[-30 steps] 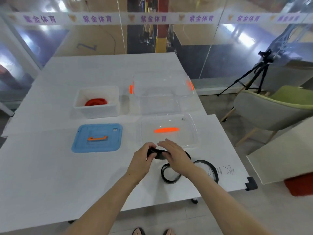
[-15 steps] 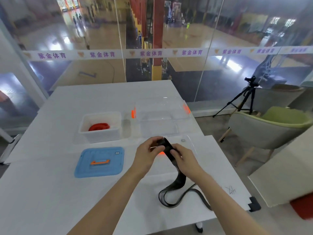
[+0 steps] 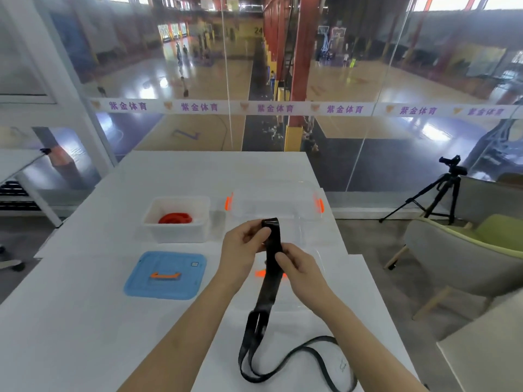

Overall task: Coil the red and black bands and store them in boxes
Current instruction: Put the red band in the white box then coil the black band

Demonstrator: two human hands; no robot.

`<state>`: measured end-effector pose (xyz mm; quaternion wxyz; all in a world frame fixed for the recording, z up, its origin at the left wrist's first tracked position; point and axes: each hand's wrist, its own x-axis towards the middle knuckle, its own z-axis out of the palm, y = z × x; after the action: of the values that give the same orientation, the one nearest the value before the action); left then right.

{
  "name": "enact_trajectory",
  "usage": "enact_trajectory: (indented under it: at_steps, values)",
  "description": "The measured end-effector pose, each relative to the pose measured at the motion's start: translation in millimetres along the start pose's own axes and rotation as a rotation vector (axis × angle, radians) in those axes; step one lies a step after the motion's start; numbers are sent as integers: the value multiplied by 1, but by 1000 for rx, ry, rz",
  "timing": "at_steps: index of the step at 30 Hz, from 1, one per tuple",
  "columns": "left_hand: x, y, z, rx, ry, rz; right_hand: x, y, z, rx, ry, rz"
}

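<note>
Head view: my left hand (image 3: 245, 244) pinches the black band's (image 3: 271, 267) top end; my right hand (image 3: 297, 265) grips it just below, above the table (image 3: 85, 321). Keep turns tight and flat. Red band (image 3: 175, 218) sits coiled in the white box (image 3: 177, 233).

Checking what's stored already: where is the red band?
The red band lies coiled in the white box, left of centre in the head view, behind the blue lid and left of the clear box.
</note>
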<state>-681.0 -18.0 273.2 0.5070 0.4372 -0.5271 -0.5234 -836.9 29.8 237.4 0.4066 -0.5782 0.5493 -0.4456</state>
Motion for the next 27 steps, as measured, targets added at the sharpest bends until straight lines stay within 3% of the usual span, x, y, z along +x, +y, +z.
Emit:
enact_trajectory:
  at_steps: [6, 12, 14, 19, 27]
  values:
    - [-5, 9, 17, -41, 53, 19, 2, -1, -12, 69, 3, 18]
    - [-9, 27, 24, -41, -155, 53, 3, -19, -13, 136, -31, -6]
    - [-8, 34, 25, -78, -154, 37, 3, -21, -9, 150, -48, -5]
    - [4, 51, 22, -365, -32, -14, -1, -17, 7, 161, -171, 17]
    - [49, 108, -26, -774, 73, 116, -15, 19, 26, 76, -345, 167]
